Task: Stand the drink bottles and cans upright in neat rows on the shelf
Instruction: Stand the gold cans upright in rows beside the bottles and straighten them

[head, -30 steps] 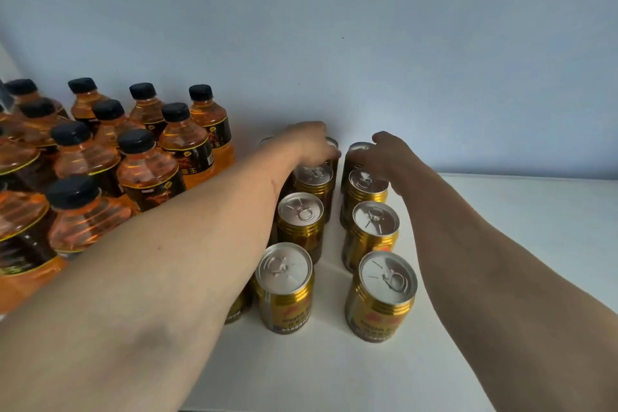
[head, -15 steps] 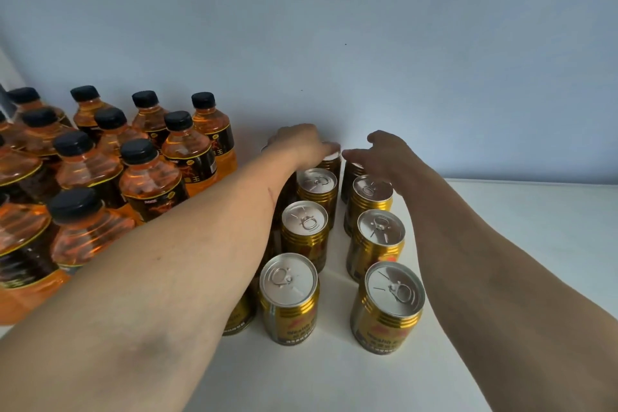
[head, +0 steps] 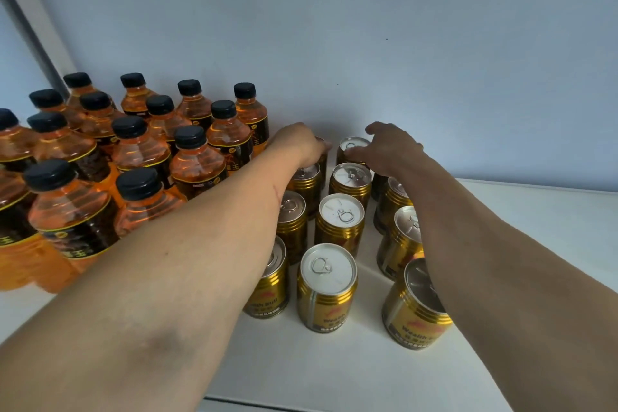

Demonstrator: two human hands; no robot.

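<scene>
Head view shows our left hand point(head: 302, 144) curled over a back can point(head: 321, 157), though we cannot tell its grip. Our right hand point(head: 393, 149), fingers loose, touches the back can point(head: 351, 147), lining gold cans beside bottles point(head: 140, 150) on the shelf point(head: 334, 368).

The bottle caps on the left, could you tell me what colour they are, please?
Black; the bottle caps show best in the head view.

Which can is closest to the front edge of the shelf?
The can at the front of the right row, partly under the right forearm; every other can stands farther back.
</scene>
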